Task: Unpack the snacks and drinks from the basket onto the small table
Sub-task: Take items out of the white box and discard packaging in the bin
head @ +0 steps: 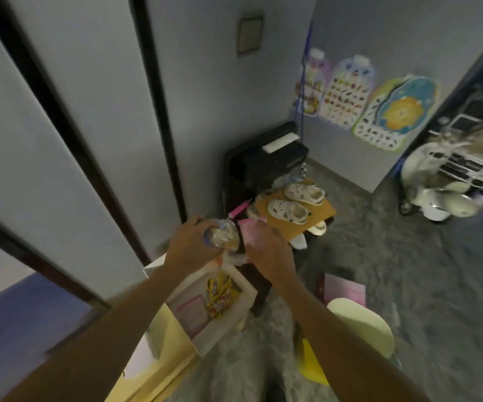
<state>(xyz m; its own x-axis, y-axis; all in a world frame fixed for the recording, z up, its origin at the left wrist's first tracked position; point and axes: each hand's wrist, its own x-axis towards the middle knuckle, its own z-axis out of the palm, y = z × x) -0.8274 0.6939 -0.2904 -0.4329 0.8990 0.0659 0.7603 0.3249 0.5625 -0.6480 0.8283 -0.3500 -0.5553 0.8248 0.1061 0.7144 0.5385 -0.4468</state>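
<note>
My left hand (189, 243) grips a clear wrapped snack (224, 236) with yellowish contents, held up above the basket. My right hand (269, 253) holds a pink packet (250, 230) right beside it. Below both hands sits the white square basket (250, 297). Inside it lie a yellow snack bag (220, 294) and a pink-edged packet (191, 311). The basket rests on a pale yellow surface (173, 352) by the wall. The frame is blurred, so small details are unclear.
A dark low shelf (266, 163) stands against the wall ahead, with white clogs (288, 210) on an orange board beside it. A pale yellow round stool (365, 323) and a pink item (346, 288) are on the grey carpet at right. A toy ride-on car (449, 181) is far right.
</note>
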